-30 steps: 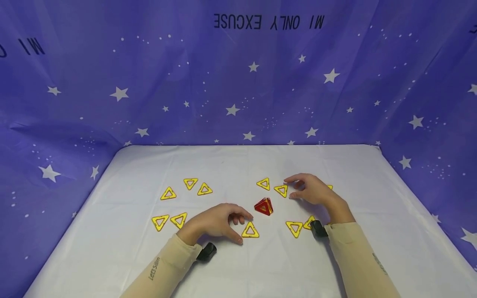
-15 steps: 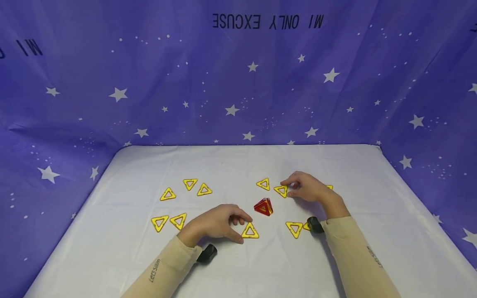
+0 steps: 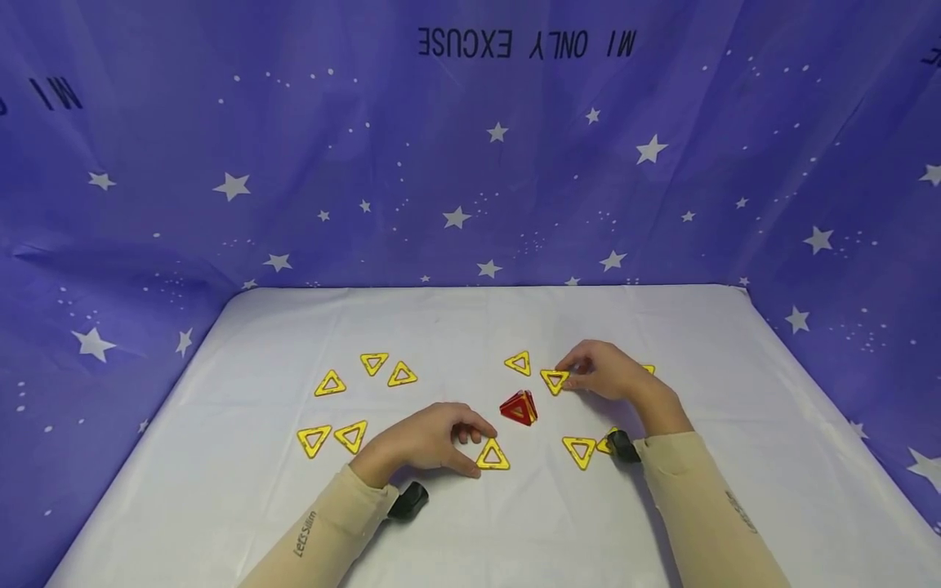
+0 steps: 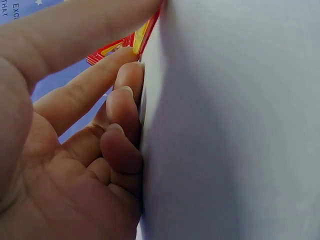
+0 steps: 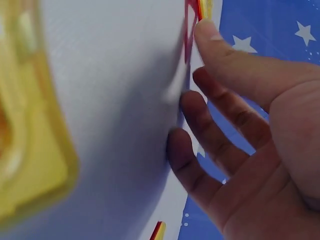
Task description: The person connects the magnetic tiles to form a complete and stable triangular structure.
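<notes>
In the head view, my left hand (image 3: 434, 438) rests low on the white table, index fingertip and thumb holding a yellow triangular magnetic tile (image 3: 493, 465) at its top and lower-left corners. Its other fingers are curled in the left wrist view. My right hand (image 3: 608, 369) pinches another yellow triangular magnetic tile (image 3: 547, 376) by its right corner, between thumb and index finger. The red edge of a tile (image 5: 201, 9) shows at the right thumb tip in the right wrist view. Between the hands sits a small red-and-yellow block of triangular tiles (image 3: 519, 408).
Several loose yellow triangles lie at the left, such as one tile (image 3: 314, 441). Another tile (image 3: 519, 363) lies behind the red block. A front-right triangle (image 3: 579, 452) is beside one partly hidden by the right wrist camera (image 3: 623, 446). A starry purple cloth (image 3: 456, 163) walls the table.
My right hand has come left onto the yellow tile and pinched it; the tile has turned and shifted slightly toward me. My left thumb has closed in slightly on its tile.
</notes>
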The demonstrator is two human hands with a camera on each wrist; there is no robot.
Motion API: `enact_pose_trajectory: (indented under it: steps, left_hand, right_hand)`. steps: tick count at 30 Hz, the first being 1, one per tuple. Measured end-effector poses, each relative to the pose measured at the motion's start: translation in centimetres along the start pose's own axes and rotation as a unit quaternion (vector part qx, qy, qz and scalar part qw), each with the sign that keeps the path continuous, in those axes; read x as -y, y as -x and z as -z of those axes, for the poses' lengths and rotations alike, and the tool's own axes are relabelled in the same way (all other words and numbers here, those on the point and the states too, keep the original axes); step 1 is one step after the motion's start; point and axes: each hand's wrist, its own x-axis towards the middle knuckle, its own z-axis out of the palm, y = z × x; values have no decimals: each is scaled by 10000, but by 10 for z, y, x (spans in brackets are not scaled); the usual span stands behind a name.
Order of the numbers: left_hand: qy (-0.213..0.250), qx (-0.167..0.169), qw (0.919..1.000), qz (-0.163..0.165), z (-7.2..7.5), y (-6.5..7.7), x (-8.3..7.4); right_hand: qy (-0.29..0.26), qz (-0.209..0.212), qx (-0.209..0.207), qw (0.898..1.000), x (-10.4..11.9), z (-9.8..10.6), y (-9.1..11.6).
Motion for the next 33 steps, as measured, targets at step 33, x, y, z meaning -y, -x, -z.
enact_pose_trajectory:
  steps: [33]
  left_hand:
    - [-205, -37, 9998, -26, -2, -1, 0]
  right_hand:
    - [-1334, 1157, 1142, 9776, 49, -27, 40]
